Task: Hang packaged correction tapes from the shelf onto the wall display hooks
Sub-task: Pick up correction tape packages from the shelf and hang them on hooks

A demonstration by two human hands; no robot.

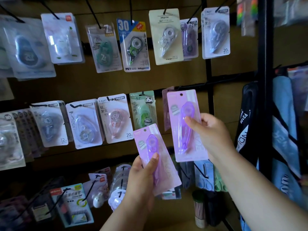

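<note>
Right hand (210,130) holds one correction tape pack (185,125) up before the wall display (103,84), right of the panda pack (144,110). Left hand (141,177) holds a second pack (155,157) lower, to its left. Hanging bags (283,130) stand far right.

You faced a brown wall display panel (103,84) fitted with black hooks (93,15). Packaged correction tapes (135,45) hung in an upper, a middle and a lower row. A black upright frame (264,80) bounded the panel on the right.
</note>
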